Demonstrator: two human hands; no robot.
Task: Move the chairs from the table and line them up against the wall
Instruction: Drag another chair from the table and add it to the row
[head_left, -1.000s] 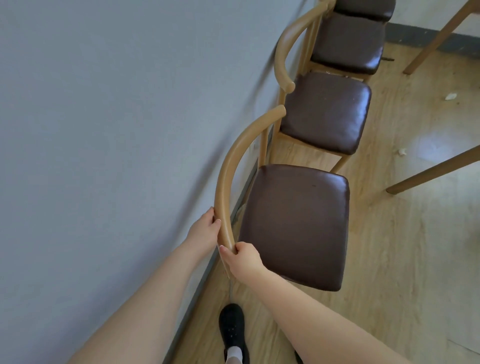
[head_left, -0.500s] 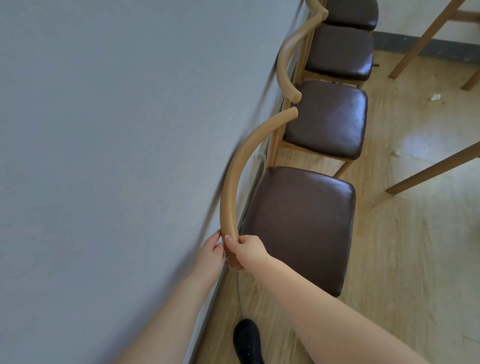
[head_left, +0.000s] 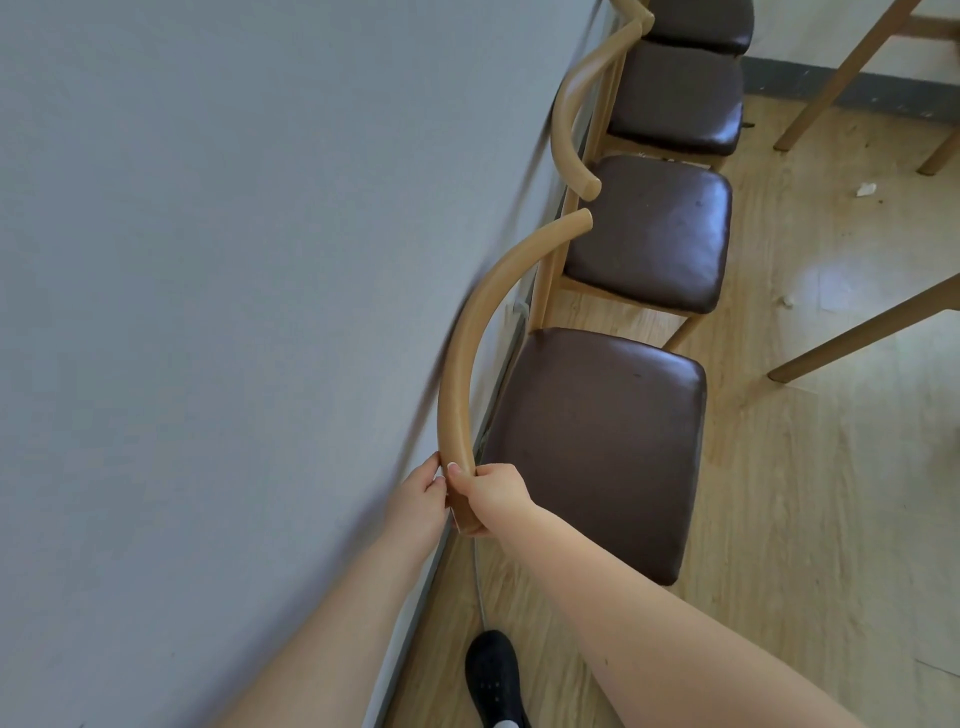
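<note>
Several wooden chairs with dark brown padded seats stand in a row along the grey wall (head_left: 208, 312). The nearest chair (head_left: 597, 447) has a curved wooden backrest rail (head_left: 467, 338) lying close to the wall. My right hand (head_left: 491, 493) is closed around the near end of that rail. On the wall side of the same rail end, my left hand (head_left: 418, 499) holds it with its fingers. Beyond it stand a second chair (head_left: 649, 234) and a third chair (head_left: 675, 98); a fourth seat shows at the top edge.
Slanted wooden table legs (head_left: 857, 332) stand on the light wood floor to the right, with more legs (head_left: 841, 73) at the top right. My black shoe (head_left: 491, 675) is below the chair, by a thin cable on the floor. Small scraps lie near the far legs.
The nearest chair's backrest has come closer to the wall, and both hands have slid toward the rail's near end. The view has shifted a little along the row.
</note>
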